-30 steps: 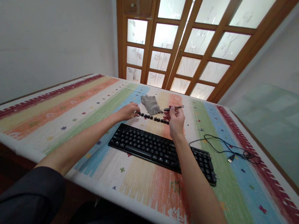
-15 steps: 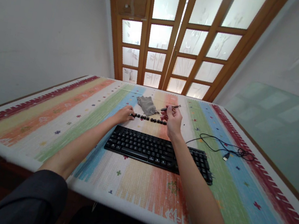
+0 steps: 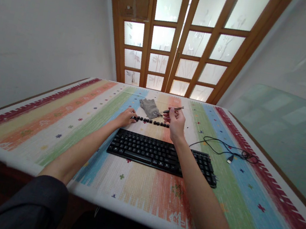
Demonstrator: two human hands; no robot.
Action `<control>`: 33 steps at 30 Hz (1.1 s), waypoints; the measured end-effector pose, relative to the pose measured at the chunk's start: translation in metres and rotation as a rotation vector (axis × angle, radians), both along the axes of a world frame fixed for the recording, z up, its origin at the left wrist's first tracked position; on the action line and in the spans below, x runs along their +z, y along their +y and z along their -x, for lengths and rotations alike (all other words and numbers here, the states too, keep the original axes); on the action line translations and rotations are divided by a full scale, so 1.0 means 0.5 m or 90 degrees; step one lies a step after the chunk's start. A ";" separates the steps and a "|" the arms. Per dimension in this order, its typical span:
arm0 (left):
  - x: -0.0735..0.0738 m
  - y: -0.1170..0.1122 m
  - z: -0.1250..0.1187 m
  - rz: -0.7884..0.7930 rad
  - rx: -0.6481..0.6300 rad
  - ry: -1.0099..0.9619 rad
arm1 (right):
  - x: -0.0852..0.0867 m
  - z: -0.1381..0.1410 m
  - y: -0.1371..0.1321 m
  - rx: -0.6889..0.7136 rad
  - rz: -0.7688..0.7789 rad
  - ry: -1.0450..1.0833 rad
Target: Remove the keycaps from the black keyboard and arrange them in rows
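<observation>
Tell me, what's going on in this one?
A person's right hand holds a slim dark tool above the striped tablecloth. The left hand is at the left end of a row of small black keys; whether it grips one is hard to tell. A keyboard lies on the near side of the row, and a grey cloth on the far side.

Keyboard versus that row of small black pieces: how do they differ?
The keyboard is one long slab; the row is separate small pieces. The keyboard lies nearer the camera than the row. The left hand is at the row's left end, while no hand is on the keyboard. Both are black, on the striped cloth.
</observation>
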State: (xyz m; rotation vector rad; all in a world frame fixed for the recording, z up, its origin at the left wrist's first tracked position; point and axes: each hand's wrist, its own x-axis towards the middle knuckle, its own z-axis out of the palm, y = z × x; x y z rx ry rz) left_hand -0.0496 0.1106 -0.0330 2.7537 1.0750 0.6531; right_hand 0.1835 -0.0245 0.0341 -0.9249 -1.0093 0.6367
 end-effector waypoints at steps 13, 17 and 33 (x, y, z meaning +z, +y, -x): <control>-0.001 -0.001 -0.014 0.003 -0.012 -0.026 | 0.039 0.047 -0.050 0.071 -0.024 -0.044; 0.000 -0.004 -0.010 0.000 -0.018 -0.030 | 0.034 0.060 -0.052 0.076 -0.030 -0.060; -0.003 -0.006 -0.007 0.004 -0.019 -0.026 | 0.014 0.077 -0.057 0.111 -0.024 -0.072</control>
